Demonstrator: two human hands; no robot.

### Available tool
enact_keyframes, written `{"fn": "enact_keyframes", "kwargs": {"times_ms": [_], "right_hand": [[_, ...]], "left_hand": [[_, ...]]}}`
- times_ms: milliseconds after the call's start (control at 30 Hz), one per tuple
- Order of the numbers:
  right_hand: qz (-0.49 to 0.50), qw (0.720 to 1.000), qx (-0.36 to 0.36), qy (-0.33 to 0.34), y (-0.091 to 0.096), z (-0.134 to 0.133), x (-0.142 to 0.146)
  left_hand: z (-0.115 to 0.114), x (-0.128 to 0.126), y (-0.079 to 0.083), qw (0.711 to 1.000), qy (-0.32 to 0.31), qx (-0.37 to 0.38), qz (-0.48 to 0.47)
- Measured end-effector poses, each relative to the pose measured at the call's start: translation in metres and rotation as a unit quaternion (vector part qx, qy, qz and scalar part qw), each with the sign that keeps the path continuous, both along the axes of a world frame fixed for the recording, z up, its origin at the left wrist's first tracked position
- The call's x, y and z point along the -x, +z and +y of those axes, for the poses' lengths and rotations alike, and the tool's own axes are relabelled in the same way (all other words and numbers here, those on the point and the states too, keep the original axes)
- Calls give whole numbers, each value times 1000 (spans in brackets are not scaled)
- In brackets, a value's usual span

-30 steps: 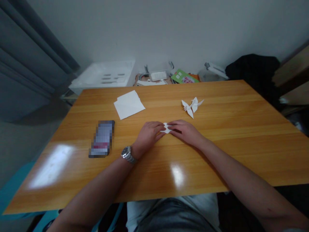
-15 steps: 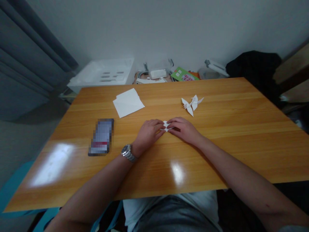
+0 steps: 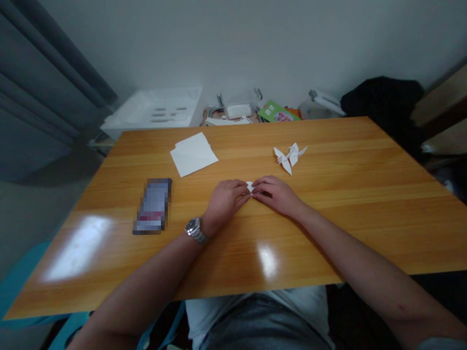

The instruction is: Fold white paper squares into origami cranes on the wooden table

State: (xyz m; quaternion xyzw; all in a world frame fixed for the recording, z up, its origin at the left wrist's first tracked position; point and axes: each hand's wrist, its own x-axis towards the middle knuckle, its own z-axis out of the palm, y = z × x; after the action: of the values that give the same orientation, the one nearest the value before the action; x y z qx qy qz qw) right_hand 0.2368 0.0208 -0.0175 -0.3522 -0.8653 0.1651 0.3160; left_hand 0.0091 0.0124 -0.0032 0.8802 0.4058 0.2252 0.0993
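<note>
The folded paper (image 3: 250,185) is right between your left hand (image 3: 226,197) and your right hand (image 3: 276,193), so neither is clearly nearer: it lies to the right of your left grip and to the left of your right one. Both grips are closed on it, each pinching one side. Your fingers cover too much to tell its long axis, or whether it touches the desk (image 3: 314,262). The cranes (image 3: 293,154) lie beyond your right hand, the sheets (image 3: 195,154) beyond your left.
</note>
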Motion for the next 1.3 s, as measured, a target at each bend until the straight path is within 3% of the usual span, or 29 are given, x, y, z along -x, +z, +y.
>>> {"fn": "enact_keyframes", "kwargs": {"times_ms": [633, 867, 1033, 1300], "right_hand": [[37, 995, 78, -39, 8, -3, 2], [31, 998, 52, 8, 5, -1, -1], [31, 998, 51, -17, 10, -4, 0], [128, 978, 122, -111, 13, -11, 0]], "left_hand": [[6, 9, -2, 998, 0, 50, -40], [5, 8, 1, 996, 28, 67, -54], [3, 7, 4, 992, 46, 74, -89], [-2, 4, 1, 964, 69, 113, -232]]}}
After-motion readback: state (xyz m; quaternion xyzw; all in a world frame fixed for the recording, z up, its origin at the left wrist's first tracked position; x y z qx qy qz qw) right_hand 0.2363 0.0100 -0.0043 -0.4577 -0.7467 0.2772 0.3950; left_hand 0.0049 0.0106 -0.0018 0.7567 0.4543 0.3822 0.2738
